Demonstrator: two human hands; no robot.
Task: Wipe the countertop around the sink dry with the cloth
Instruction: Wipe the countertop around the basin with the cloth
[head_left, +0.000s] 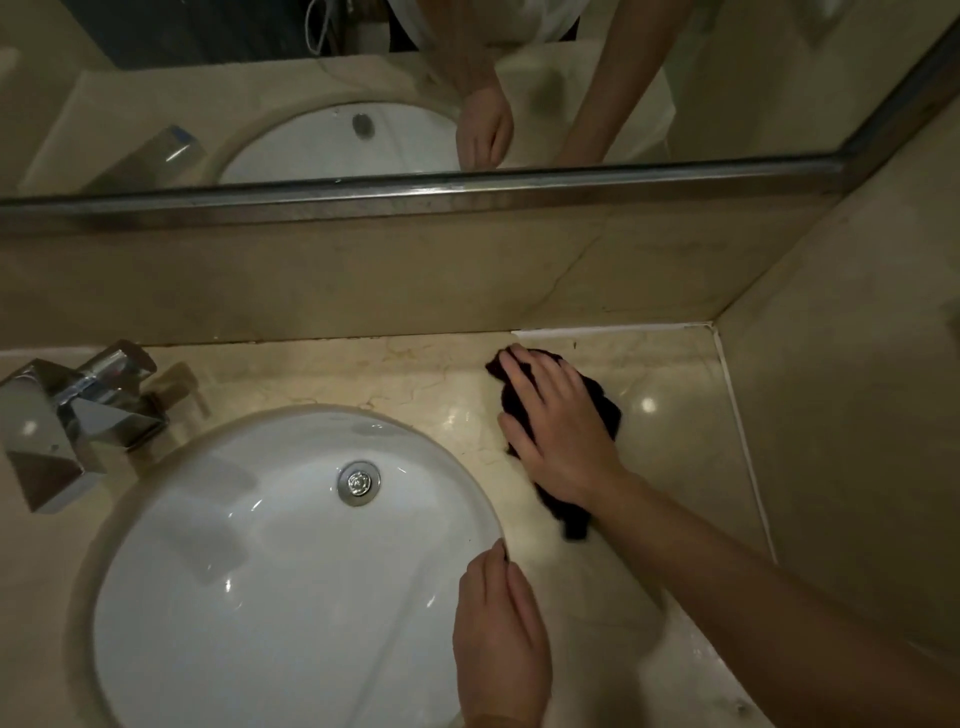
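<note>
At the far left the chrome faucet (78, 410) stands on the marble countertop (670, 415), its spout reaching over the white sink basin (234, 545), with the drain plug (358, 482) near the bowl's middle. I judge neither is in the cloth's way for now.

My left hand (498, 639) rests on the basin's right rim, fingers straight and together, holding nothing; it seems only to steady me.

Further right, my right hand (558, 431) lies flat on the dark cloth (602, 410), fingers spread, pressing it to the counter rather than curling round it. The cloth is bunched, its long axis running from the back wall toward me, roughly along the basin's right edge and just beside it. This hand is plainly the nearer one, being on top of it.

To the right of the cloth lies a glossy strip of counter, ending at the white sealant line (743, 447) along the side wall (841, 415). The backsplash (363, 280) sits just beyond my fingertips, under the mirror (260, 78). I judge the next sweep could go right into that corner, where the two walls will stop the cloth.
</note>
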